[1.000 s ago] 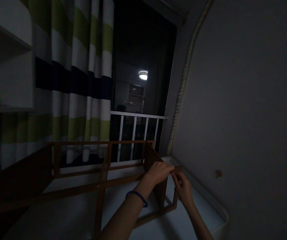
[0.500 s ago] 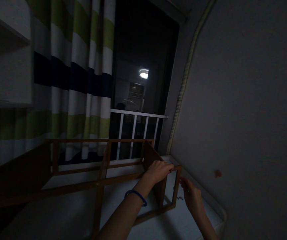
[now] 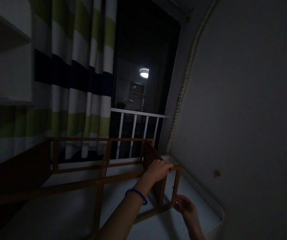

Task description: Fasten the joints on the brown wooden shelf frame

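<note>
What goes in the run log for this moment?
left hand: gripping top rail of wooden frame | right hand: at frame's lower right corner, grip unclear | frame: on white surface | room: dim

The open brown rack looks like wood with a smooth, matt finish, and its flat side panels are the same dull brown. The white surface under it looks smooth and matt. The green, white and navy striped curtain is soft cloth. The white window railing looks painted and slightly glossy. The grey wall is matt.
</note>
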`<state>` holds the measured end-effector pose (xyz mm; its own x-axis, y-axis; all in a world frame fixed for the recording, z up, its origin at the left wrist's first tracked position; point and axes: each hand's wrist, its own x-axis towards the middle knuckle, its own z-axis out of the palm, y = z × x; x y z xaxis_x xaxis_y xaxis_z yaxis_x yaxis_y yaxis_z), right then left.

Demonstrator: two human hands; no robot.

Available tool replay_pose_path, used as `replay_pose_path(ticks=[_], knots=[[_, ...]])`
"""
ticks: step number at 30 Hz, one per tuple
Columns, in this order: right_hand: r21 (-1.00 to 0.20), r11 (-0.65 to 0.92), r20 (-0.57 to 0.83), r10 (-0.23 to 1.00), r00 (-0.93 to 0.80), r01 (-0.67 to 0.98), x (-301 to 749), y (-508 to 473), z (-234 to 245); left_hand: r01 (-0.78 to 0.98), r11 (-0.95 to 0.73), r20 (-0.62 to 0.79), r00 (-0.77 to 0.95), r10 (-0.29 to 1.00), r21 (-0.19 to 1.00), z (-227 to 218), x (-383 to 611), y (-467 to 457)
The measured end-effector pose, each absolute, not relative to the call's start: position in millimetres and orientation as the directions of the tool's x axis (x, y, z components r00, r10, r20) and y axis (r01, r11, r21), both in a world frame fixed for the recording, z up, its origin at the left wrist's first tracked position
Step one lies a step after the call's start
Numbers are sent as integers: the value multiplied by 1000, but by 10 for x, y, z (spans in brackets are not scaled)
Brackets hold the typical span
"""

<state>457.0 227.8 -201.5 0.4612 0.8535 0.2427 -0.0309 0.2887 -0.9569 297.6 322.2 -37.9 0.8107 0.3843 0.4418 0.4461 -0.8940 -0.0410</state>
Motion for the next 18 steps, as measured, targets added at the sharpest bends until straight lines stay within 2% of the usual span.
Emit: replay_pose_path(ticks=[3,8,13,18], knots=[[-967,210,115,868,483,-147,4569,2268,-2356,454,-890,434,808,398,-29,-397,2987,3235],[-977,143,53,880,472,-156,4519,2312,-2580,446,-895,464,799,383,-28,-412,3000,3250],[-988,117,47,856,515,-104,4464,2334,-2637,444,-896,444,807,389,-22,-388,2987,3240],[-991,131,127,850,511,30,4458,2306,-2613,452,-892,447,802,396,-20,-382,2981,3227]])
